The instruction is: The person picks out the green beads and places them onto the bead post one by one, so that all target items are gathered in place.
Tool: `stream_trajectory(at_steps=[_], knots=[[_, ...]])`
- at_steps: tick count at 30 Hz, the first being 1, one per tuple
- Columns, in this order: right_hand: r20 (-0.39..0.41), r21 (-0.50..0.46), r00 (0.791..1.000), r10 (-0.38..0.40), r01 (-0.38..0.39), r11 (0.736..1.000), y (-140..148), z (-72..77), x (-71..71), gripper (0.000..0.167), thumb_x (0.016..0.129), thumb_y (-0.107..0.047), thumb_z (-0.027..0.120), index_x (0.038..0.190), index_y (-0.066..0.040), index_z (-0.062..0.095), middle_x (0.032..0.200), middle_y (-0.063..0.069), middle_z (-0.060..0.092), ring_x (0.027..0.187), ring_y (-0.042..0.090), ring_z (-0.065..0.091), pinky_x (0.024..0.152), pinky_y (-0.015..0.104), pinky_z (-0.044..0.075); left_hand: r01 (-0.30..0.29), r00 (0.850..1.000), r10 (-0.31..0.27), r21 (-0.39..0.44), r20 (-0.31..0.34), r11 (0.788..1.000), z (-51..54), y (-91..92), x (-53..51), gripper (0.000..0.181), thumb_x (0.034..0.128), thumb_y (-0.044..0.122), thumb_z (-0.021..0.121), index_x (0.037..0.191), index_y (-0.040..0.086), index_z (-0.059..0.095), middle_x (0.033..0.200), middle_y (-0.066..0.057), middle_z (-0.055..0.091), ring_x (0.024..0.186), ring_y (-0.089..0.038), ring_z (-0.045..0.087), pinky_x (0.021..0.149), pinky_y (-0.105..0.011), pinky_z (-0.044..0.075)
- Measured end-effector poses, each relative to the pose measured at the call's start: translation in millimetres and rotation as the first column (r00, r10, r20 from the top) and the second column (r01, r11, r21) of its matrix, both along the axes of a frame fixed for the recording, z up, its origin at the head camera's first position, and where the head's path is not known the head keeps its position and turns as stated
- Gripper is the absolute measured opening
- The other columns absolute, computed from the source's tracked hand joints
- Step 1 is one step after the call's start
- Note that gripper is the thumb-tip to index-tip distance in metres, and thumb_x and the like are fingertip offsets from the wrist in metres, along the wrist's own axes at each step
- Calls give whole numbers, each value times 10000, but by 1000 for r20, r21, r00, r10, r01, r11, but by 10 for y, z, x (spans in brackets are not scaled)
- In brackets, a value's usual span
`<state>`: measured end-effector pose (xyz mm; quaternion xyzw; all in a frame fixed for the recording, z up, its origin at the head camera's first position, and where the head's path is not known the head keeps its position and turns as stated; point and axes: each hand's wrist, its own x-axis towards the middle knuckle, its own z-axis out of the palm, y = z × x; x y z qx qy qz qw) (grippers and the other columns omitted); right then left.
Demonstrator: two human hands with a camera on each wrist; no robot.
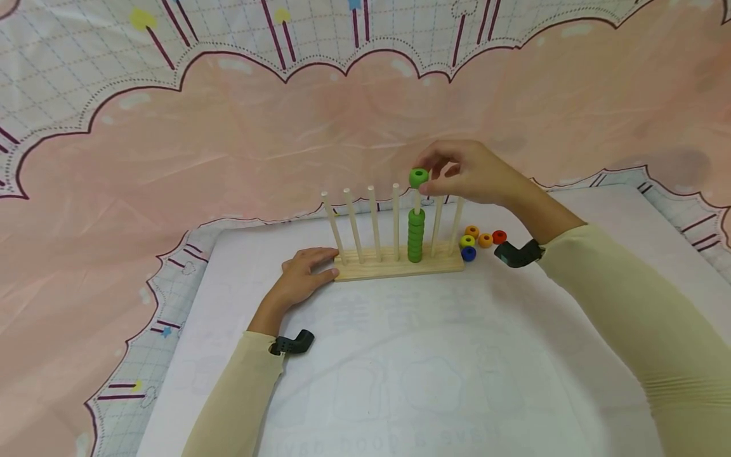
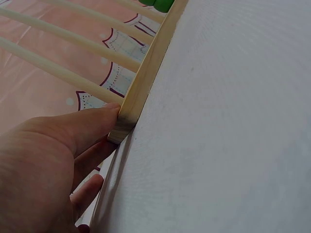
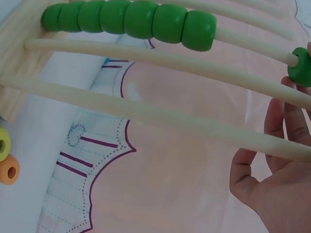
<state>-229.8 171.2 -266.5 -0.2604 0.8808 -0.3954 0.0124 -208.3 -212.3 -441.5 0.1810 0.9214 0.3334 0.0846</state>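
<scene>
A wooden peg stand (image 1: 365, 273) with a row of upright pegs stands on the white table. Its left end is pinched by my left hand (image 1: 305, 276); in the left wrist view the thumb and fingers press the end of the base (image 2: 127, 119). With thumb and fingertips, my right hand (image 1: 471, 171) holds a green bead (image 1: 419, 178) at the top of one peg. In the right wrist view, the peg's tip meets this green bead (image 3: 300, 68). Lower on the same peg sits a stack of several green beads (image 1: 415, 235); the other pegs carry none.
Several loose beads lie right of the stand: orange (image 1: 485, 240), red (image 1: 499, 237), yellow-green (image 1: 467, 241) and blue (image 1: 469, 254). A pink patterned cloth (image 1: 285, 139) lies behind the white tabletop (image 1: 400, 368). Each wrist wears a black band mount (image 1: 518, 254).
</scene>
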Motion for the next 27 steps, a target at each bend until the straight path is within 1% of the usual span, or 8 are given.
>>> stream_trajectory(at_steps=[8, 16, 27], knots=[[31, 19, 999, -14, 14, 1000, -28, -12, 10, 314, 928, -282, 760, 1214, -185, 675, 1117, 14, 663, 1061, 189, 556, 998, 436, 453, -2, 1000, 2, 0, 2, 1000, 4, 1, 2, 536, 972, 393, 687, 1465, 214, 576, 1543, -71, 521, 1477, -327, 341, 1092, -625, 150], [39, 36, 999, -7, 6, 999, -20, -6, 2, 309, 934, -291, 752, 1214, -189, 670, 1118, 15, 661, 1071, 187, 549, 993, 430, 438, 2, 1000, -2, 7, 5, 1000, 25, 8, 7, 535, 977, 383, 682, 1469, 202, 572, 1540, -74, 522, 1476, -327, 337, 1098, -628, 140], [49, 56, 999, -9, 6, 998, -12, -13, 1, 320, 931, -282, 756, 1219, -177, 666, 1127, 12, 670, 1086, 193, 559, 1019, 454, 451, 2, 1000, -2, -6, 7, 1000, 37, 9, 14, 538, 979, 383, 677, 1473, 199, 567, 1544, -84, 517, 1476, -336, 337, 1095, -628, 151]])
